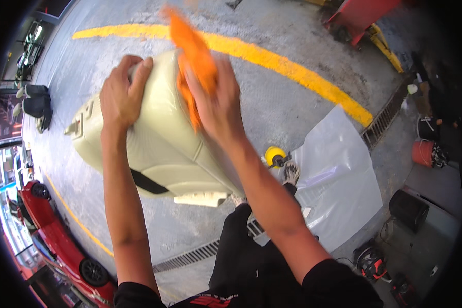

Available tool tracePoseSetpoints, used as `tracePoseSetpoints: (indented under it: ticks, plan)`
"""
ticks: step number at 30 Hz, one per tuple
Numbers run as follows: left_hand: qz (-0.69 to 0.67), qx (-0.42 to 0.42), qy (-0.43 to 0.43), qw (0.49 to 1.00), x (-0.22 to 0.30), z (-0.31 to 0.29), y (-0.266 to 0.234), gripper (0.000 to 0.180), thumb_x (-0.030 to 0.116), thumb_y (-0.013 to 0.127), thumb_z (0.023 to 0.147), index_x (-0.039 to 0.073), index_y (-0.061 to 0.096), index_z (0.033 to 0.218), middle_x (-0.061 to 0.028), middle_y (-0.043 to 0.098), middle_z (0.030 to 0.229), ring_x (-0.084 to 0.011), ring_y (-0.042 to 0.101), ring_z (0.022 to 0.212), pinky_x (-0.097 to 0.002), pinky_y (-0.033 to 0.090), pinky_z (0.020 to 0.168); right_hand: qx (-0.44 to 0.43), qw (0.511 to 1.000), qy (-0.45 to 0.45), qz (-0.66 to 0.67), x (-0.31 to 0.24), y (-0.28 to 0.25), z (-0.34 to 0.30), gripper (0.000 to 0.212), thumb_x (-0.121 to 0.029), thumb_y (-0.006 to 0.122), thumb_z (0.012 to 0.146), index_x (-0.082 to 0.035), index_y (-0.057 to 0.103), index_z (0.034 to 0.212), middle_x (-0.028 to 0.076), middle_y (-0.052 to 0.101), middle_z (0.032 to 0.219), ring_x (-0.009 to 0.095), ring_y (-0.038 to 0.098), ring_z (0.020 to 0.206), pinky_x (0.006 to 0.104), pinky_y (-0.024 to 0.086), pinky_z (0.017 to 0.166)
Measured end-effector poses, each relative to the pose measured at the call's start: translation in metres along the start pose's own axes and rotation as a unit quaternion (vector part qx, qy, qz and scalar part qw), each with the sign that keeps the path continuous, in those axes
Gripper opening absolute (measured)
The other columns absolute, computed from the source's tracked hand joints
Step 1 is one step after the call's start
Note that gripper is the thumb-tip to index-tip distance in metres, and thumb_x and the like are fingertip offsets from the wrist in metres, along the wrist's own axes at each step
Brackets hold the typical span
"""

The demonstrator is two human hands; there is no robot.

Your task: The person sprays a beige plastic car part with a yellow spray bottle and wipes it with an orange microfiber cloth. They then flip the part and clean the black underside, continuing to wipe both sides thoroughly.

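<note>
A large cream moulded seat-like shell point(161, 113) stands tilted in front of me, with glossy curved sides, a black strip low on its left and a small bracket at its far left. My left hand point(122, 95) is closed over its upper left edge, thumb toward the middle, fingertips partly out of sight. Against the shell's upper right side, my right hand point(218, 102) presses a bunched orange cloth point(192, 49). The cloth's loose end sticks up and is smeared by motion.
Translucent plastic sheeting point(339, 174) lies on the floor at right, beside a round yellow tool point(275, 155) near my foot. A floor drain point(190, 259) runs behind the shell's near side. Further off are a red car point(61, 236), a red bucket point(422, 153) and red equipment point(362, 18).
</note>
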State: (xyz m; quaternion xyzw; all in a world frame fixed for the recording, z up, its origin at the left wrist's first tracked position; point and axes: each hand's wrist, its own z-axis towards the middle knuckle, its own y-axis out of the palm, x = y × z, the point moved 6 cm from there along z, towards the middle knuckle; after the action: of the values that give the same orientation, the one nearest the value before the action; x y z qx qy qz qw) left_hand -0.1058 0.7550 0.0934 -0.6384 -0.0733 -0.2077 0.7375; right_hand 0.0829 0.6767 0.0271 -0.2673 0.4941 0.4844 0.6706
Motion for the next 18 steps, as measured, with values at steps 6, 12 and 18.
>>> tracePoseSetpoints:
  ticks: [6, 12, 18]
  plan:
    - [0.003, 0.024, 0.083, 0.996, 0.037, -0.003, 0.012, 0.059, 0.062, 0.054, 0.1, 0.009, 0.075, 0.115, -0.0231, 0.073, 0.106, -0.0412, 0.068, 0.101, -0.0478, 0.052, 0.089, 0.019, 0.995, -0.046, -0.083, -0.013, -0.045, -0.056, 0.021, -0.014, 0.076, 0.092, -0.001, 0.067, 0.106, 0.017, 0.063, 0.098, 0.037, 0.064, 0.089, 0.0432, 0.052, 0.081]
    - [-0.026, 0.027, 0.008, 0.999, 0.018, -0.009, 0.009, 0.052, 0.055, 0.058, 0.1, 0.009, 0.077, 0.116, -0.0215, 0.076, 0.1, -0.0383, 0.071, 0.098, -0.0433, 0.053, 0.088, 0.097, 0.991, -0.025, -0.09, -0.008, -0.015, -0.01, 0.029, -0.023, 0.075, 0.094, -0.001, 0.066, 0.11, 0.016, 0.064, 0.099, 0.035, 0.062, 0.092, 0.0428, 0.051, 0.081]
    - [0.008, 0.037, 0.045, 0.998, 0.042, -0.008, 0.022, 0.049, 0.051, 0.057, 0.102, 0.009, 0.077, 0.117, -0.0189, 0.076, 0.107, -0.0338, 0.072, 0.104, -0.0393, 0.052, 0.093, 0.053, 0.947, 0.261, -0.178, 0.065, -0.086, -0.174, 0.026, -0.016, 0.074, 0.095, -0.002, 0.065, 0.116, 0.015, 0.065, 0.108, 0.034, 0.068, 0.097, 0.0419, 0.055, 0.083]
